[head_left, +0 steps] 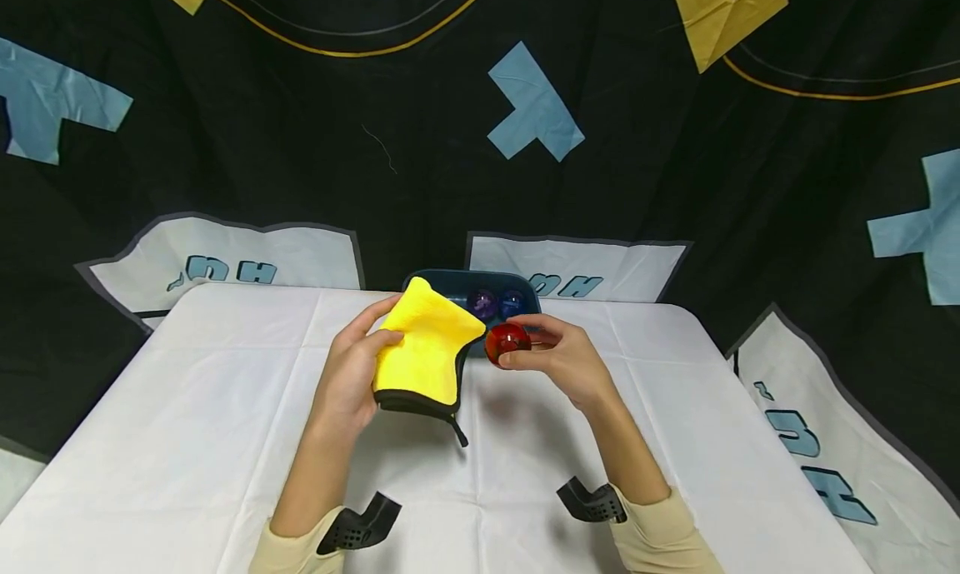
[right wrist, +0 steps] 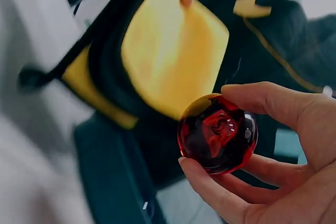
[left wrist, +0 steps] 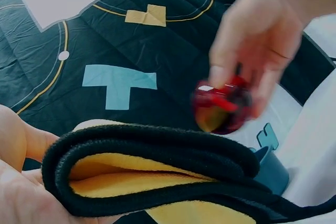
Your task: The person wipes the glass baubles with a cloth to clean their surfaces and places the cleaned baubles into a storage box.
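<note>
A folded yellow cloth (head_left: 423, 341) with black edging and a small loop is held in my left hand (head_left: 352, 366), thumb on its front face. Its folded layers show end-on in the left wrist view. My right hand (head_left: 562, 357) pinches a clear red glass ball (right wrist: 218, 134) between thumb and fingers, just right of the cloth. Behind both hands stands a dark blue tray (head_left: 442, 281), partly hidden by the cloth. In it lie a purple ball (head_left: 482, 304) and a blue ball (head_left: 512, 303).
A white cloth covers the table (head_left: 225, 441). Behind it hangs a black curtain (head_left: 300, 141) with blue and yellow patches. Dark camera mounts sit on both wrists, over beige sleeves (head_left: 667, 532).
</note>
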### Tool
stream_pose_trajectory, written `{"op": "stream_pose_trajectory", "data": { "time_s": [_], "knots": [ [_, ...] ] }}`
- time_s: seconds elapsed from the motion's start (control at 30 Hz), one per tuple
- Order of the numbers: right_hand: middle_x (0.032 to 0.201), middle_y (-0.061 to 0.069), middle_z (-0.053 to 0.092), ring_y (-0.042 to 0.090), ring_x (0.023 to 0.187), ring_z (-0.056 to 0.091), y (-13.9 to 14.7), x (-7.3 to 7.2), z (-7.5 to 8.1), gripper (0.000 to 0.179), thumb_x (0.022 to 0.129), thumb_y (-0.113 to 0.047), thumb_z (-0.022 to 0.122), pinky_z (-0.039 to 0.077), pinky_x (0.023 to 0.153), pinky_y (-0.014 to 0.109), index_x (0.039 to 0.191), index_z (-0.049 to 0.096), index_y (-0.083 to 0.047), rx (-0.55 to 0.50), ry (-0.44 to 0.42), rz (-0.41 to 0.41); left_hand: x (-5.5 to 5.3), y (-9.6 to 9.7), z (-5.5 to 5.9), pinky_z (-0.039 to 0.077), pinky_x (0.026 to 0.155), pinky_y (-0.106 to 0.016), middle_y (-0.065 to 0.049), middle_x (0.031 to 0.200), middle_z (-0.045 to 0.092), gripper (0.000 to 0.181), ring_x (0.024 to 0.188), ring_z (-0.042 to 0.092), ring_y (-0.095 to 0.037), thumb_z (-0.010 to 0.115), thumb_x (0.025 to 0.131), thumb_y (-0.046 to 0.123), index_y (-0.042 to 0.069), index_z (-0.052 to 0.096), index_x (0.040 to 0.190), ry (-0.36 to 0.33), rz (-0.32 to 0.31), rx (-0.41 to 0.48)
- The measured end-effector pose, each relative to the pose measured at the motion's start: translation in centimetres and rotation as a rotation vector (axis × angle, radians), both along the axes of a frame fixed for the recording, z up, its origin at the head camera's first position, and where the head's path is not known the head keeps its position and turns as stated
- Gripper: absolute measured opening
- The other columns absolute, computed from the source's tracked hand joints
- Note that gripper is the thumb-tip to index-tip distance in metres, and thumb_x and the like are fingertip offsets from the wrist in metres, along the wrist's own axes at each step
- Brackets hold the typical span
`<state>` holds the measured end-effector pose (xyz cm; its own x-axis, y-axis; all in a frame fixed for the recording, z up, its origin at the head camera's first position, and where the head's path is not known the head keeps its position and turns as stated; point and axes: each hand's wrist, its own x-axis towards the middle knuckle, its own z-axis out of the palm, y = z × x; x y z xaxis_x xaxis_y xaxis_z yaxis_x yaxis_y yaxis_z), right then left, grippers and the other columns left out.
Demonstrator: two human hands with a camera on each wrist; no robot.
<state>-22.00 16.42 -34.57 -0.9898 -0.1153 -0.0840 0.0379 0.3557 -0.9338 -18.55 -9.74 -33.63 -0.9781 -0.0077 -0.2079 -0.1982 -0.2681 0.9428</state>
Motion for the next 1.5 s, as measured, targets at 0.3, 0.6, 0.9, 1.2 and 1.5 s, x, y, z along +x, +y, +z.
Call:
{"op": "stream_pose_trajectory", "data": {
  "time_s": [0.3, 0.6, 0.9, 1.2, 1.5],
  "knots": [
    [0.116, 0.006, 0.072, 0.023, 0.1, 0.069, -4.2, 1.6, 1.4, 0.056, 0.075, -0.014, 0.089, 0.06, 0.089, 0.036, 0.126, 0.07, -0.021, -0.069, 0.031, 0.045, -0.1, 0.6, -0.3, 0.056, 0.089, -0.033, -0.008, 0.149, 0.041, 0.048, 0.125, 0.047, -0.031, 0.05, 0.099, 0.014, 0.033, 0.055, 0.143, -0.007, -0.008, -0.008],
    [0.125, 0.005, 0.069, 0.025, 0.109, 0.068, -5.7, 2.3, 0.5, 0.057, 0.074, -0.009, 0.088, 0.06, 0.088, 0.04, 0.126, 0.067, -0.018, -0.145, 0.054, 0.055, 0.0, 1.2, -0.3, 0.057, 0.092, -0.033, -0.006, 0.15, 0.041, 0.047, 0.128, 0.045, -0.03, 0.052, 0.099, 0.016, 0.034, 0.055, 0.143, 0.004, -0.025, -0.034],
    [0.128, 0.004, 0.068, 0.026, 0.112, 0.067, -5.4, 2.2, 0.4, 0.056, 0.074, -0.011, 0.088, 0.06, 0.09, 0.04, 0.126, 0.069, -0.019, -0.147, 0.048, 0.046, 0.3, 1.9, 0.0, 0.058, 0.093, -0.036, -0.007, 0.15, 0.04, 0.047, 0.127, 0.047, -0.031, 0.052, 0.099, 0.015, 0.033, 0.055, 0.143, 0.027, -0.048, -0.042],
    [0.117, 0.006, 0.073, 0.024, 0.1, 0.071, -5.3, 1.9, 0.1, 0.051, 0.077, -0.031, 0.088, 0.06, 0.088, 0.038, 0.123, 0.071, -0.017, -0.143, 0.005, 0.009, 0.3, 2.2, 0.1, 0.058, 0.094, -0.038, -0.007, 0.15, 0.041, 0.047, 0.126, 0.048, -0.031, 0.054, 0.098, 0.015, 0.033, 0.057, 0.142, 0.012, -0.05, -0.049],
    [0.111, 0.007, 0.075, 0.022, 0.086, 0.075, -5.6, 1.7, -0.4, 0.055, 0.078, -0.048, 0.084, 0.062, 0.081, 0.034, 0.117, 0.072, -0.012, -0.154, -0.037, -0.024, 0.3, 2.2, 0.0, 0.057, 0.095, -0.038, -0.005, 0.15, 0.041, 0.047, 0.128, 0.046, -0.031, 0.054, 0.097, 0.014, 0.033, 0.058, 0.14, 0.0, -0.042, -0.059]
  ]
}}
